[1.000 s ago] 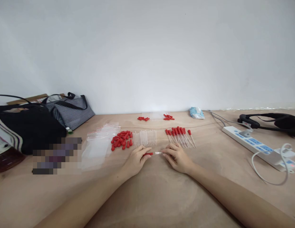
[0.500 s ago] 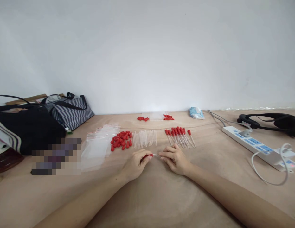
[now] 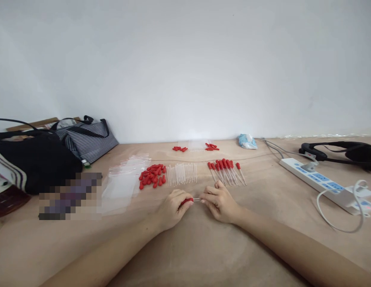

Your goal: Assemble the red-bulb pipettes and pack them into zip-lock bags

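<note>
Between finger and thumb my left hand [image 3: 174,209] pinches a red rubber bulb [image 3: 187,201]. A thin clear tube [image 3: 196,199] runs from the bulb's right end to my right hand [image 3: 218,202], whose fingers are closed on it. Beyond my left hand lie a pile of loose red bulbs [image 3: 152,175] and a row of clear tubes [image 3: 181,174]. Several droppers [image 3: 225,171], clear tubes with red bulbs on their far ends, lie beyond my right hand.
Clear zip bags [image 3: 122,183] lie left of the bulbs, near a black bag [image 3: 38,159] and a striped bag [image 3: 89,141]. At right are a power strip [image 3: 319,181] with a looped white cable and a black headset [image 3: 337,151]. A blue packet [image 3: 247,141] is by the wall.
Both hands have shifted slightly, and more of the red bulb shows at my left fingertips. The bulb and tube remain held between the hands.
</note>
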Demonstrator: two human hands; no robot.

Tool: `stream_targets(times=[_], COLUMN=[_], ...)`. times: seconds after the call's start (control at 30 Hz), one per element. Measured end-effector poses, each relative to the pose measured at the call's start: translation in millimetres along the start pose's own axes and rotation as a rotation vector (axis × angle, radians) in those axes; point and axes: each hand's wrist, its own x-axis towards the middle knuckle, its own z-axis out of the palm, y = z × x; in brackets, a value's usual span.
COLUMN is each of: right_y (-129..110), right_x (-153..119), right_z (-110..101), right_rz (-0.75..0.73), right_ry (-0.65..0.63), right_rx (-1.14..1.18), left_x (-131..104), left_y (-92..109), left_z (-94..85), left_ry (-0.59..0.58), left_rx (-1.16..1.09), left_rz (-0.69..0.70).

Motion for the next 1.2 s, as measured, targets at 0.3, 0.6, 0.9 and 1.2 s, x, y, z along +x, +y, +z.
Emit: stream_targets(times=[0.3, 0.6, 0.9, 1.2], right_y=[-3.0, 6.0, 59.4, 55.7], right_x=[4.1, 11.4, 30.4, 37.4], right_z=[5.9, -9.7, -4.8, 1.4], right_rz=[0.041, 0.176, 0.846, 0.82], right_ry=[-0.071, -0.145, 0.06, -0.035], right_rx=[0.096, -0.059, -0.345, -0.411], left_x=[1.8, 1.1, -0.4, -1.9], left_y=[0.2, -18.9, -44.0, -48.6], left_z=[-1.0, -11.1, -23.3, -38.1], left_ry=[-0.03, 0.062, 0.213, 0.19], left_rx=[0.031, 0.201, 0.502, 0.733], left_rz=[0.093, -0.013, -0.331, -0.469])
